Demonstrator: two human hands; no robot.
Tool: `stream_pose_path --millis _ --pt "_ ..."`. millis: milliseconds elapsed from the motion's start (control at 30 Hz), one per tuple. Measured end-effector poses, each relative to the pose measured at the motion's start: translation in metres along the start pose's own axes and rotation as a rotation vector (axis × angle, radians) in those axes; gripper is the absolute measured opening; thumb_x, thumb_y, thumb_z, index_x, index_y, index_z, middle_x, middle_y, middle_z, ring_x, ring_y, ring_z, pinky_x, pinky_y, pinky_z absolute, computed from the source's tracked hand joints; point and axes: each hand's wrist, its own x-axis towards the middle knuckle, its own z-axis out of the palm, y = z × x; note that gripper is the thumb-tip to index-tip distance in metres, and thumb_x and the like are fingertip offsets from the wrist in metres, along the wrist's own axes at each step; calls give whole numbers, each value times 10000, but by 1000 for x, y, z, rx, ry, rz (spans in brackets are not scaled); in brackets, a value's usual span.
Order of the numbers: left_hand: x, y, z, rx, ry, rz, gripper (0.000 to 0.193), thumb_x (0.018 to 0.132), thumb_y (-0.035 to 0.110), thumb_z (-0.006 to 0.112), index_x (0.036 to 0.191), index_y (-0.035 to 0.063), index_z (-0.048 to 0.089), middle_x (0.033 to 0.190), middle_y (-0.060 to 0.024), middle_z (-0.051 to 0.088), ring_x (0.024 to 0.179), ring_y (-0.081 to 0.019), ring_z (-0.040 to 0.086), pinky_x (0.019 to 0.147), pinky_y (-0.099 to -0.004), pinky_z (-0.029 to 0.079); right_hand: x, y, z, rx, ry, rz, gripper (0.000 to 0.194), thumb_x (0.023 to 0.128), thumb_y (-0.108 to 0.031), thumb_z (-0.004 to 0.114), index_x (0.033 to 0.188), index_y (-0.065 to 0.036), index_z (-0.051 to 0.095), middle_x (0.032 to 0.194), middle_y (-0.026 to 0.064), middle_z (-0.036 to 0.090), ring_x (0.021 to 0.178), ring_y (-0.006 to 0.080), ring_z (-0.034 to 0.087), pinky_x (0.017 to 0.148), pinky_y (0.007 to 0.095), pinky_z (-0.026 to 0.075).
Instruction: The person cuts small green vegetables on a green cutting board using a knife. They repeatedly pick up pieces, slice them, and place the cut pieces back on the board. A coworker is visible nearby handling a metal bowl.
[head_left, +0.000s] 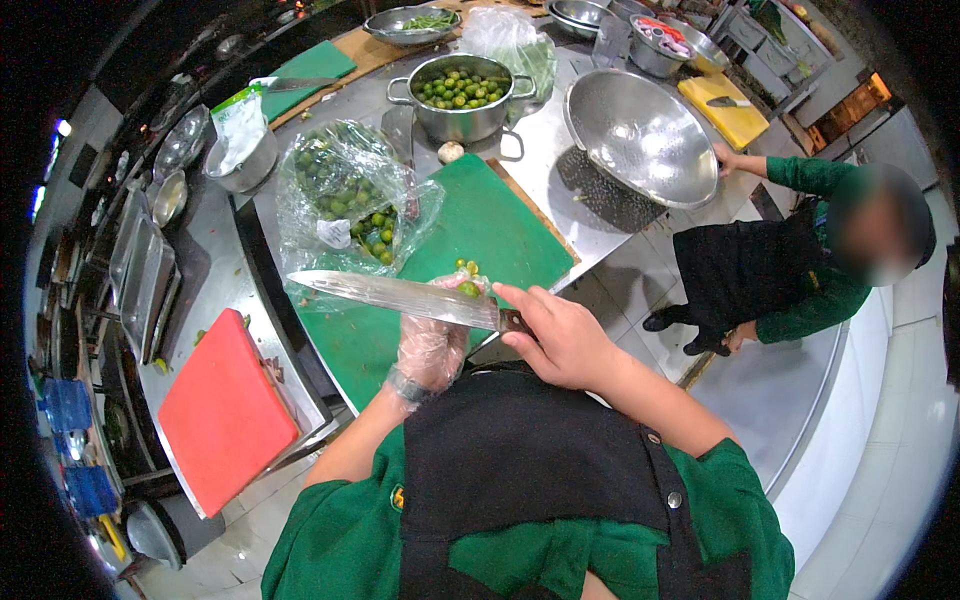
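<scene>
My right hand grips the dark handle of a chef's knife, its blade pointing left across my left hand. A clear plastic glove covers my left hand, whose fingers hold a small green citrus fruit just behind the blade; the blade hides part of the hand. Cut citrus pieces lie beyond on a green cutting board. On the board's left side rests a clear plastic bag of whole green citrus. Behind the board, a two-handled steel pot is filled with citrus.
A large steel colander stands at right, touched by another person's hand. That person is beside the table's right edge. A red cutting board lies on the left counter. A second knife rests on another green board.
</scene>
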Motion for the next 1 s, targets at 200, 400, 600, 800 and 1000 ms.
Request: stream_pose_path --millis 200,400,600,800,1000 --pt "2 9 -7 45 67 7 360 895 140 700 1189 24 528 1127 -117 621 1015 -193 640 887 -306 576 -6 7 0 -21 -26 25 378 927 -248 582 1218 -7 553 888 136 549 793 313 607 687 399 498" --pt "1 0 -3 95 29 -29 334 873 66 712 1165 15 558 1109 -112 639 997 -187 652 844 -298 583 1 5 5 -9 -9 16 362 925 -282 583 1174 -21 549 919 149 555 794 336 612 685 420 506" --pt "1 8 1 48 57 24 370 825 30 753 1148 -14 577 1074 -112 658 965 -209 671 802 -327 607 1 9 0 -13 -13 18 336 931 -286 573 1149 -31 550 922 152 556 792 345 613 685 430 506" --pt "-1 6 -6 132 57 8 328 872 75 717 1153 5 565 1059 -101 654 918 -195 669 766 -309 594 2 13 13 32 -47 52 332 938 -284 560 1153 -31 549 921 151 553 799 348 608 692 431 502" --pt "-12 13 -35 85 111 -44 326 858 -4 693 1152 -37 559 1044 -146 654 830 -218 671 721 -328 595 -9 34 37 91 -118 105 347 957 -320 525 1157 -36 545 982 178 574 876 374 612 748 459 506"
